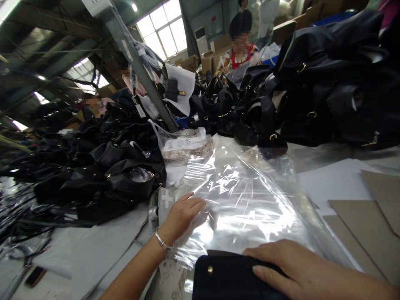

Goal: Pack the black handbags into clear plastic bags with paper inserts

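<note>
Black bags (125, 175) are heaping up on the left of the bench (103, 246), and more black bags (340, 87) are crowding its far right side. A slanting metal post (146, 79) is rising between the heaps, partly blocking the view behind. Beyond, a co-worker in red and white (239, 60) is sitting near cardboard boxes. White sheets (337, 183) and brown boards (353, 233) are lying to the right, and a stack of clear plastic sheets (246, 196) is covering the middle, glaring under the light.

A black case (225, 281) is sitting at the near edge of the stack, low in view. Its far edge is running left to right, with a gold stud shining near the far left corner; the near part is falling outside the view, so its long axis cannot be told. The right hand (281, 264) is gripping its right side, thumb on top. The left hand (187, 210) is resting on the plastic, fingers pointing forward and right; whether it is pinching a layer cannot be told.

Behind the stack, a clear bag (186, 146) is holding pale brownish contents and a marked white paper.
</note>
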Demonstrator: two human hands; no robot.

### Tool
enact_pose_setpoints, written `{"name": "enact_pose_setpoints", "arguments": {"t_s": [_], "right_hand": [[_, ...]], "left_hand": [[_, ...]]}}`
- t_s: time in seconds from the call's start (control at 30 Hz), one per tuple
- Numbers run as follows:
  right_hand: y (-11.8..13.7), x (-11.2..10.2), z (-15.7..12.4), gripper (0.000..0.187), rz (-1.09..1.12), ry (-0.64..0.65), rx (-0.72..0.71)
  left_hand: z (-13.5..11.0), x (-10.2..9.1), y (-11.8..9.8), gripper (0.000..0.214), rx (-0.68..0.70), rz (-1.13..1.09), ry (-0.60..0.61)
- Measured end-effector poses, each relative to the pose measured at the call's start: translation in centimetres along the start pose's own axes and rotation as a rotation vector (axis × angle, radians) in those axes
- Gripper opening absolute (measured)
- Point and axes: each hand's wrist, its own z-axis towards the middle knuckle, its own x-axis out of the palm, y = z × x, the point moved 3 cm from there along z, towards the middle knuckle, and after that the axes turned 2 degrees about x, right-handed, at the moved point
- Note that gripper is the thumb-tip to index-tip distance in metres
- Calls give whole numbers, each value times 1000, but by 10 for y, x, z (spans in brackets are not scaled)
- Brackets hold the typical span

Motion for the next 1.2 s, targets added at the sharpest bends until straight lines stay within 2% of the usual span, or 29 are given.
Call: {"name": "enact_pose_setpoints", "arguments": {"t_s": [0.2,0.43,0.5,0.57,0.6,0.7,0.77,0.8,0.87,0.93,1.0,1.07,1.13,1.2], "right_hand": [[1,1,1,45,-18,20,4],[-8,6,4,50,-10,44,12],[-7,5,4,50,-19,46,20],[-5,2,3,48,-32,45,26],[-3,1,3,47,-36,49,29],[1,-2,1,45,-34,69,45],[2,-2,2,44,-31,73,51],[1,-2,2,44,-32,69,47],[0,-1,3,42,-32,59,30],[-2,1,3,39,-20,57,15],[-3,1,3,37,-11,48,9],[-5,0,1,38,-17,28,4],[-7,0,0,41,-38,15,0],[-10,1,-2,44,-41,25,-2]], "left_hand": [[2,0,4,7,-155,38,-65],[6,11,11,13,-190,100,-76],[6,6,20,9,-135,93,-73],[8,-6,32,19,-72,135,-39],[10,-14,38,27,-92,194,-22],[24,-40,49,45,-376,392,-23],[41,-43,39,49,-524,312,-60],[52,-37,28,48,-532,192,-62],[73,-6,1,43,-511,-117,-2],[87,43,-24,73,-536,-337,231],[91,89,-37,104,-581,-349,411],[89,116,-36,106,-478,-298,454],[87,118,-26,78,-198,-303,501],[85,97,-8,44,88,-302,547]]}}
